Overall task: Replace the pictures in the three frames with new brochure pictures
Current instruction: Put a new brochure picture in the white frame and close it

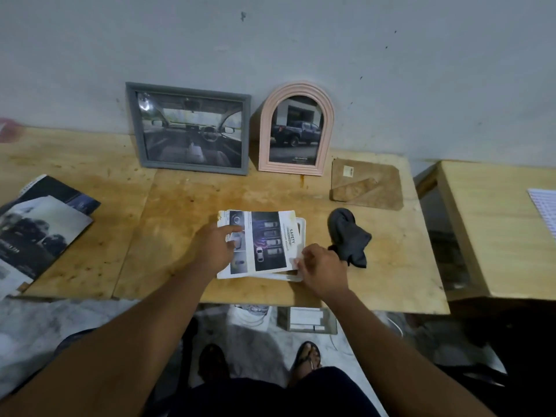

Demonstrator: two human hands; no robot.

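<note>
On the wooden table, middle of the near half:

- Brochure page – printed side up, lying flat on a white frame whose edges show past the page on the right and near sides.
- Left hand – arm reaching forward, fingers stretched out and spread, pressing on the page's left part; nothing gripped.
- Right hand – wrist bent inward, fingers curled, thumb and fingertips pinching the page at its near right corner.
- Gray frame – leaning on the wall at the far edge, car-interior picture inside.
- Pink frame – arched, just right of the gray one, also leaning, with a pickup-truck picture.
- Backing board – brown, flat, near the far right corner.
- Cloth – dark, crumpled, just right of the white frame, touching the right hand's far side.
- Brochures – overlapping at the left edge, well apart from the hands.

Bare wood lies between the page and the leaning frames. The white frame's near edge sits close to the table's front edge. A second table stands to the right across a narrow gap.
</note>
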